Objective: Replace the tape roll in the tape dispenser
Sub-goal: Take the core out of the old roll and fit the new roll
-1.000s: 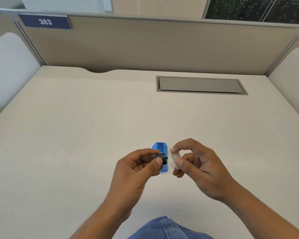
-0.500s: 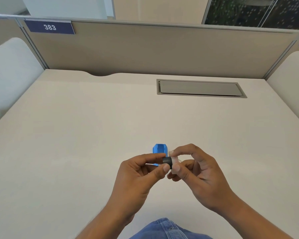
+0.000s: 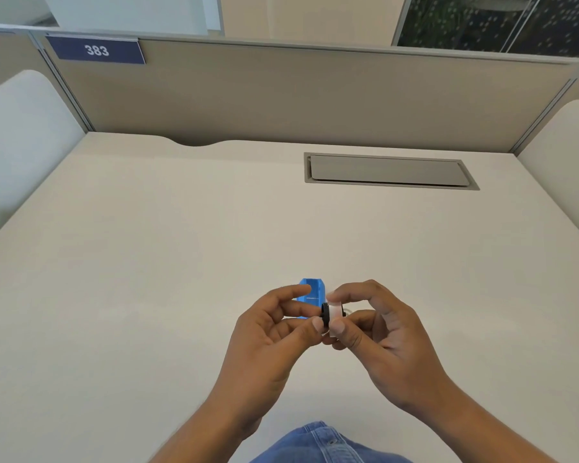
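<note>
Blue dispenser (image 3: 311,294) half hidden behind the left hand (image 3: 264,342), near end covered, black hub (image 3: 325,314) mostly buried in the clear tape roll (image 3: 334,312), roll's right side lost under right hand (image 3: 385,339) fingers, both forearms cut off by bottom edge

Both forearms are bare, with no sleeves, watch or rings showing on the left hand (image 3: 264,342) or the right hand (image 3: 385,345). At the bottom edge, blue denim (image 3: 318,444) with pale stitching and a small rivet.
</note>
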